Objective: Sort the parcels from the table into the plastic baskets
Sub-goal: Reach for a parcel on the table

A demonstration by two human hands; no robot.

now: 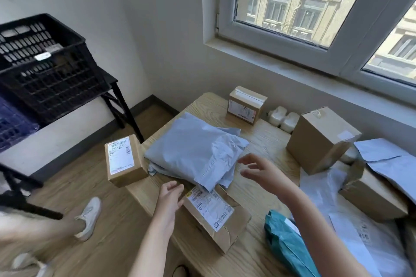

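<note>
At the bottom right of the frame we see a teal mailer (pixel 284 249) lying on the wooden counter (pixel 267 141). To its left sits a dented box (pixel 225 227) with a white label facing up. Our left grip (pixel 171 195) is at that box's left end with its fingers loosely apart and nothing in them; we cannot tell whether they touch the cardboard. Our right grip (pixel 258 171) is spread wide and empty, above the counter just beside a heap of grey poly bags (pixel 195 153) in the middle. At the counter's left edge a small labelled box (pixel 123 161) is tilted, and we cannot tell whether it rests on the counter. On the right, pale mailers (pixel 351 238) and a flat carton (pixel 373 198) are piled together, with a tall brown box (pixel 322 139) upright behind them. Farther back a small taped box (pixel 246 105) stands near the wall, next to white bottles (pixel 283 118). At the upper left, well apart from the counter, a black basket (pixel 45 69) sits on a dark stand, and a blue basket (pixel 11 126) is at the left edge.
</note>
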